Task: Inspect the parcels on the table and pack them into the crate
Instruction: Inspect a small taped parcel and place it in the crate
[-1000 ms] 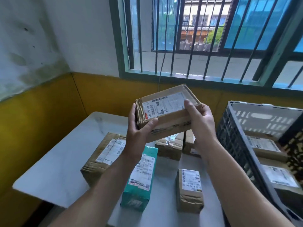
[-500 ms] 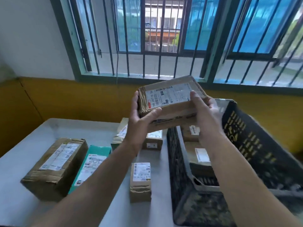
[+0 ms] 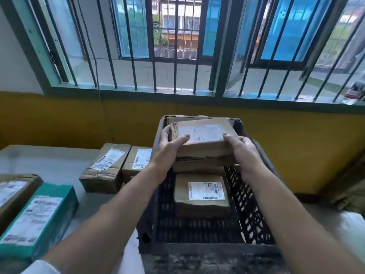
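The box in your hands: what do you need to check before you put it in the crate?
1. Grip: left hand and right hand hold the held parcel by its ends: ok.
2. Position: it hangs above the crate: ok.
3. Label faces up: ok.
4. Free space: bare crate floor shows in front of the packed parcel: ok.
5. Space straight beneath: hidden by the held parcel: cannot tell.

A barred window [image 3: 219, 56] above yellow wall [image 3: 59, 119]; possibly a car [image 3: 355, 89] outside.
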A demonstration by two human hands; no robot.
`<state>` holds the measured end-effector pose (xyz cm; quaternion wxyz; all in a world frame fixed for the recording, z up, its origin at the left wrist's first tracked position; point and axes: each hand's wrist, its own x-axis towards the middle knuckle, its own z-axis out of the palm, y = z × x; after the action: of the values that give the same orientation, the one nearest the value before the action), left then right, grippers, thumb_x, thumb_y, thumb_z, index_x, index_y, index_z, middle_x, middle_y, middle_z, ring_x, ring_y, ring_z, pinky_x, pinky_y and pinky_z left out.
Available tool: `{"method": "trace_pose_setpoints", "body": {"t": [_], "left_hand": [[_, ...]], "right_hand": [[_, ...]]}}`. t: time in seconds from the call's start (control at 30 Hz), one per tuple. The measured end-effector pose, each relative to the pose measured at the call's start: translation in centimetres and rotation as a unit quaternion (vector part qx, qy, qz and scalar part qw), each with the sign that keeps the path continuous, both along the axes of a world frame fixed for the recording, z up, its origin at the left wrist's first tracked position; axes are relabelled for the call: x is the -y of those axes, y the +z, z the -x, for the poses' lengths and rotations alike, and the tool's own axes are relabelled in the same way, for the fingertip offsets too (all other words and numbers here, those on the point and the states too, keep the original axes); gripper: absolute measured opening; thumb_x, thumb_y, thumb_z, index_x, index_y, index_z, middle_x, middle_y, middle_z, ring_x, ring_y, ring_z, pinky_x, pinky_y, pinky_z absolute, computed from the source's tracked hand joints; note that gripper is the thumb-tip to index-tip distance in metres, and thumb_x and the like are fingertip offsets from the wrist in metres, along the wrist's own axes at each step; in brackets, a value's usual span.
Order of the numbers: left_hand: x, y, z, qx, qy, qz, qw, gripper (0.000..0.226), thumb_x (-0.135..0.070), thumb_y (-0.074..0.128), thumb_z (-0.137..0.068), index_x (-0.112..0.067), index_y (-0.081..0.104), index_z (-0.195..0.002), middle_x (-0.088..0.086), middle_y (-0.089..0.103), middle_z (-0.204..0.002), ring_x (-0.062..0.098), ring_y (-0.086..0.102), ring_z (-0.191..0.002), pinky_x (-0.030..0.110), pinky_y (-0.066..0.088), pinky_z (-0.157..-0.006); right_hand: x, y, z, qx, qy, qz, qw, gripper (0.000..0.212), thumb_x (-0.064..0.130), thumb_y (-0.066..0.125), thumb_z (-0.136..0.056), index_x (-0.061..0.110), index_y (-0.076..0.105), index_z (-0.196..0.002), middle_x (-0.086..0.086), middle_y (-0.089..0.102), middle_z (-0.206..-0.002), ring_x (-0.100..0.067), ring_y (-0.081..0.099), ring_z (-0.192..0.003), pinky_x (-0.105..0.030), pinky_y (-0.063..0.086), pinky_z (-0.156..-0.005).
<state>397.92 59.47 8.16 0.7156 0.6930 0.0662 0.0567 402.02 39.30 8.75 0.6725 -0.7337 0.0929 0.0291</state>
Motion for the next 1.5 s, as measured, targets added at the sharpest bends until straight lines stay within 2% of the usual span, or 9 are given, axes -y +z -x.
{"method": "trace_pose_setpoints", "body": {"t": [0.2,0.33,0.57,0.73,0.9,1.1,1.2,1.33,1.5], "left_hand": [[1.5,-3.1,-2.3,-0.132,0.033,-0.005,0.991,0.050,-0.027,0.066,-0.096,-0.027,0.041,-0.140,0.006,0.061,-0.133,0.025,0.061,-0.117,0.048,0.048,-0.107],[1.4,-4.7,-2.7,-0.191,0.031,-0.097,0.976,0.056,-0.029,0.065,-0.097,-0.020,0.041,-0.146,0.006,0.059,-0.134,0.023,0.059,-0.118,0.039,0.049,-0.099],[1.6,-5.7,-2.9,-0.233,0.016,-0.204,0.951,0.069,-0.034,0.065,-0.094,-0.018,0.032,-0.152,0.007,0.051,-0.146,0.023,0.052,-0.125,0.037,0.043,-0.100],[1.2,-5.8,-2.7,-0.245,0.009,-0.207,0.947,0.079,-0.033,0.063,-0.095,-0.018,0.021,-0.160,0.010,0.044,-0.156,0.028,0.050,-0.135,0.048,0.045,-0.111],[1.4,-5.9,-1.9,-0.271,-0.042,-0.249,0.929,0.044,-0.033,0.068,-0.092,-0.019,0.054,-0.131,0.002,0.062,-0.126,0.017,0.061,-0.113,0.045,0.055,-0.098],[1.6,-5.8,-1.2,-0.316,-0.145,-0.337,0.875,0.050,-0.030,0.074,-0.088,-0.016,0.049,-0.128,-0.006,0.059,-0.104,0.006,0.059,-0.093,0.028,0.056,-0.064],[1.8,-6.0,-0.9,-0.339,-0.195,-0.373,0.841,0.046,-0.032,0.073,-0.089,-0.017,0.053,-0.127,-0.007,0.060,-0.102,0.008,0.062,-0.093,0.024,0.057,-0.061],[2.1,-6.5,-0.7,-0.348,-0.222,-0.412,0.812,0.033,-0.028,0.075,-0.088,-0.018,0.058,-0.115,-0.006,0.061,-0.102,0.009,0.063,-0.091,0.023,0.059,-0.059],[2.0,-6.9,-0.5,-0.373,-0.261,-0.425,0.783,0.020,-0.030,0.075,-0.088,-0.020,0.060,-0.098,0.000,0.068,-0.102,0.013,0.070,-0.091,0.024,0.062,-0.066]], "right_hand": [[2.6,-3.9,-2.4,-0.067,0.067,0.099,0.991,0.048,0.044,0.067,-0.092,0.012,0.055,-0.125,-0.005,0.063,-0.112,-0.020,0.060,-0.096,-0.035,0.047,-0.072],[3.4,-6.2,-2.8,-0.108,0.116,0.165,0.973,0.044,0.042,0.069,-0.090,0.009,0.059,-0.118,-0.009,0.066,-0.115,-0.025,0.065,-0.101,-0.044,0.054,-0.091],[3.9,-6.8,-2.7,-0.098,0.177,0.278,0.939,0.048,0.047,0.069,-0.083,0.021,0.047,-0.118,0.001,0.062,-0.113,-0.015,0.062,-0.096,-0.035,0.048,-0.075],[4.9,-6.5,-3.0,-0.090,0.204,0.381,0.897,0.053,0.063,0.060,-0.087,0.020,0.061,-0.117,0.000,0.068,-0.119,-0.019,0.063,-0.102,-0.036,0.047,-0.081],[5.8,-6.4,-2.7,-0.133,0.234,0.445,0.854,0.082,0.073,0.053,-0.089,0.009,0.056,-0.140,-0.009,0.060,-0.142,-0.026,0.059,-0.119,-0.035,0.045,-0.087],[6.6,-6.2,-2.4,-0.163,0.283,0.470,0.820,0.048,0.068,0.067,-0.082,0.020,0.067,-0.083,0.003,0.071,-0.080,-0.012,0.070,-0.065,-0.027,0.049,-0.057],[6.6,-6.6,-2.2,-0.205,0.325,0.445,0.809,0.046,0.061,0.073,-0.080,0.016,0.065,-0.085,-0.002,0.078,-0.075,-0.016,0.076,-0.063,-0.034,0.062,-0.072],[6.3,-7.1,-1.6,-0.258,0.381,0.415,0.785,0.051,0.057,0.077,-0.080,0.011,0.059,-0.091,-0.011,0.079,-0.082,-0.022,0.078,-0.076,-0.036,0.063,-0.083],[6.2,-7.1,-1.4,-0.276,0.423,0.423,0.752,0.049,0.058,0.074,-0.083,0.012,0.060,-0.092,-0.011,0.079,-0.081,-0.018,0.077,-0.069,-0.026,0.059,-0.066]]}}
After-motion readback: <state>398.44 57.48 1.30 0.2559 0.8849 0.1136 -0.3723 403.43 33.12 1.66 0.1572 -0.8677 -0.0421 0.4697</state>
